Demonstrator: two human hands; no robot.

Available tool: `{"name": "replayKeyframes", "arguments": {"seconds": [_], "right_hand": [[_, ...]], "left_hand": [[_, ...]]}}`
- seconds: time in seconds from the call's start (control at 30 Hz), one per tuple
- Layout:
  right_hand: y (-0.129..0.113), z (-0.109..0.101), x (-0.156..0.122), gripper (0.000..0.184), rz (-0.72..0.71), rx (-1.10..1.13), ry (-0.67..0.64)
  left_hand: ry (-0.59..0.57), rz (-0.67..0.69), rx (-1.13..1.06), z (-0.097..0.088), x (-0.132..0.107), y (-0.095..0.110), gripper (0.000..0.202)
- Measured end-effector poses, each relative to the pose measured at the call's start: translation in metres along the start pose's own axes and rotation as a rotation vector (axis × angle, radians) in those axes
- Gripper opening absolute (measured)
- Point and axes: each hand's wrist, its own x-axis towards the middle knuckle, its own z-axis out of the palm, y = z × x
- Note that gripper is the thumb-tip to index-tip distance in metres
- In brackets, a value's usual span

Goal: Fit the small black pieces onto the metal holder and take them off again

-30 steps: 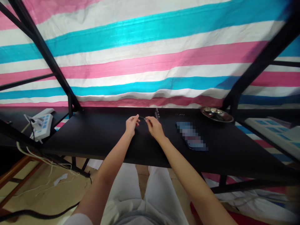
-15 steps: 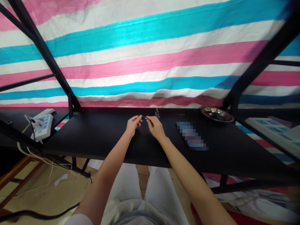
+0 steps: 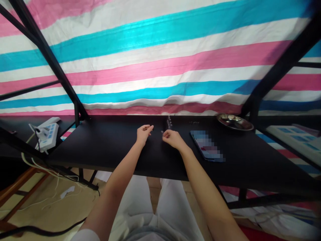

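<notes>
Above the black table, my left hand (image 3: 143,134) is closed in a pinch, with a tiny dark bit showing by the thumb tip. What it holds is too small to name. My right hand (image 3: 173,139) is apart from it, its fingertips pressed together. A small pale piece (image 3: 162,132) shows at those fingertips; whether it is gripped or lies on the table I cannot tell. Just beyond my right hand, a cluster of small clear pieces (image 3: 169,122) runs toward the back edge. Several more tiny pieces (image 3: 194,123) lie in a row farther right.
A phone with a blurred screen (image 3: 207,146) lies right of my right hand. A shiny metal plate (image 3: 222,117) sits at the back right. Power strips (image 3: 50,140) stand at the left. Black frame posts (image 3: 64,83) and a striped sheet (image 3: 160,73) bound the table (image 3: 105,144).
My hands, close together before over a small thin dark item, have drawn apart. The right hand has moved right and slightly down; the left has barely moved.
</notes>
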Motion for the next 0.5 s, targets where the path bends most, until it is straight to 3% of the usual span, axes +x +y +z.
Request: {"name": "replayKeyframes", "arguments": {"seconds": [0.23, 0.5], "right_hand": [[0.018, -0.013, 0.002, 0.008, 0.256, -0.152, 0.147], [0.017, -0.004, 0.005, 0.017, 0.295, -0.328, 0.197]], "left_hand": [[-0.217, 0.243, 0.428, 0.02, -0.003, -0.014, 0.018], [-0.183, 0.291, 0.601, 0.047, 0.003, -0.01, 0.019]]}}
